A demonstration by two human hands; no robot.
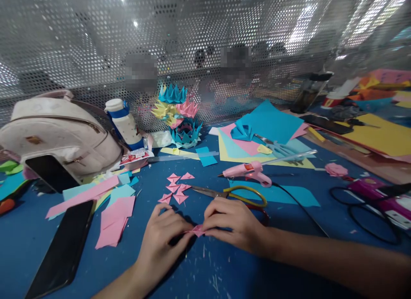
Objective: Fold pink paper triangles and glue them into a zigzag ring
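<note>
Between my two hands is a small folded piece of pink paper. My left hand pinches its left end, and my right hand pinches the right end. Just beyond my hands lie several folded pink paper pieces in a loose group. A pair of scissors with yellow and red handles rests behind my right hand, which hides part of it. Farther back a pink hot glue gun lies on its side with a clear stick in its rear.
Pink paper squares and a black phone lie to the left. Behind stand a pale backpack, a white bottle and a folded paper flower stack. Coloured sheets and a purple power strip are at right.
</note>
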